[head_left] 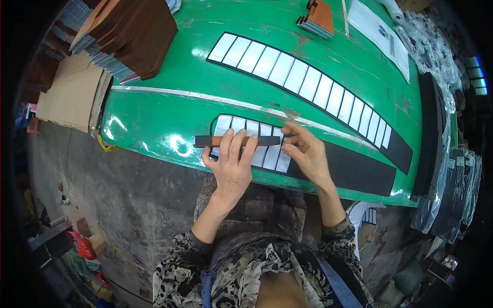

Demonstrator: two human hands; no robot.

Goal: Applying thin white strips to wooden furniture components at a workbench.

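Centre of the frame: a narrow dark bar with an orange-brown middle section (pixel 237 140) lies crosswise over the near black strip (pixel 354 169), on the part carrying a row of white rectangular tiles (pixel 259 146). I see my left hand (pixel 232 167) pressing flat on the bar, fingers spread and extended across it, not curled around it. My right hand (pixel 305 151) sits just beside the bar's right end, thumb and forefinger pinched near that end; I cannot tell whether they grip the bar or a tile edge. The tiled part of this strip covers only its left portion; the remainder to the right is bare black.

Above it, running from upper centre down to the right, a second long black strip (pixel 403 151) is filled almost end to end with white tiles (pixel 298 74). Both strips rest on a glossy green table (pixel 169 92), scuffed and crossed by a pale line of tape (pixel 205 98).

Upper left: a fanned stack of brown-faced pieces (pixel 138 36), with flat cardboard (pixel 72 92) beside it. Upper centre: a smaller stack of similar pieces (pixel 318 18). Upper right: a printed white sheet (pixel 380 36) and clear plastic wrapping (pixel 436 51). Right edge: dark strips in plastic sleeves (pixel 452 195). Lower frame: grey concrete floor (pixel 128 205) and my patterned sleeves.
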